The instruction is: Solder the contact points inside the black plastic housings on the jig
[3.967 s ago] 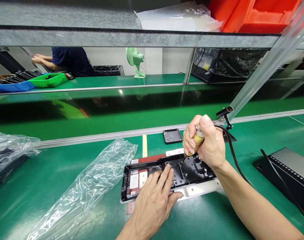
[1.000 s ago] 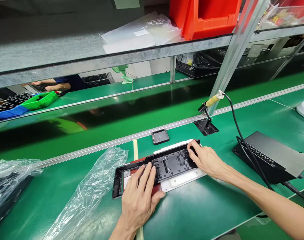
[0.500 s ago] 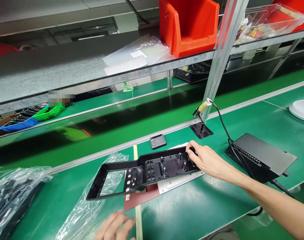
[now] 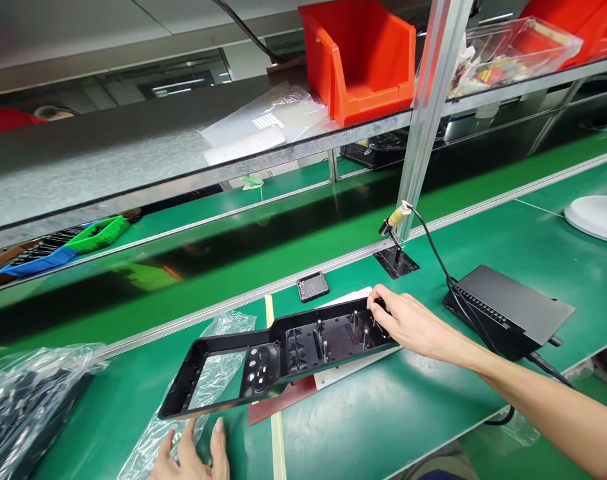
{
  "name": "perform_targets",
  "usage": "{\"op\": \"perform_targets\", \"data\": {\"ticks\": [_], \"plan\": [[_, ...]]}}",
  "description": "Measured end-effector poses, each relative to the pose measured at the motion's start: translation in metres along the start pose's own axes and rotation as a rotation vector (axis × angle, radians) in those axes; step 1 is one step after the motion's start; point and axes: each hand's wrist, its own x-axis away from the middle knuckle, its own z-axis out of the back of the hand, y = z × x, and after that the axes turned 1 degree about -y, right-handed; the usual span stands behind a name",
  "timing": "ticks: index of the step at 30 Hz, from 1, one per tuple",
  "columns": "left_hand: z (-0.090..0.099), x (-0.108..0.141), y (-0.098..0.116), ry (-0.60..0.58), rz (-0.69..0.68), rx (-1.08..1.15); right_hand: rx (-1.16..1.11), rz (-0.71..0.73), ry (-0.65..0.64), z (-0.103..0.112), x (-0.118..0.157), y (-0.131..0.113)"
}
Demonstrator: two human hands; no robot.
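A long black plastic housing with a rectangular window at its left end lies slanted above the green bench. Its right end is pinched between the fingers of my right hand. Just below the housing's left end, my left hand has its fingers spread and holds nothing. Beneath the housing are a white plate with a dark red sheet, and a clear plastic bag.
A small black tray of tiny parts sits behind the housing. At right are a black box with cables and a tool in a holder. Bagged black parts lie left. A metal shelf with a red bin hangs above.
My left hand has moved left and its fingers have spread below the housing's left end. The housing's left end has shifted a little left and down, and the camera view has moved slightly.
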Motion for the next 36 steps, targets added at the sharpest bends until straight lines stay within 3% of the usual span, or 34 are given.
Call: {"op": "perform_targets", "data": {"ticks": [5,13,21,30,36], "plan": [[-0.006,0.0,-0.003,-0.011,0.019,-0.109,-0.039,0.014,-0.002,-0.001,0.003,0.002],[-0.01,0.004,-0.01,0.003,-0.064,-0.222,-0.067,0.03,-0.007,-0.005,0.005,0.0],[-0.015,0.006,-0.025,-0.046,-0.129,-0.173,-0.106,0.071,0.047,-0.008,0.014,-0.001],[-0.006,0.005,-0.01,-0.09,-0.11,-0.215,0.032,0.106,0.283,-0.016,0.025,-0.006],[-0.007,0.007,-0.004,-0.022,-0.095,-0.17,0.182,0.194,0.408,-0.022,0.025,-0.006]]}}
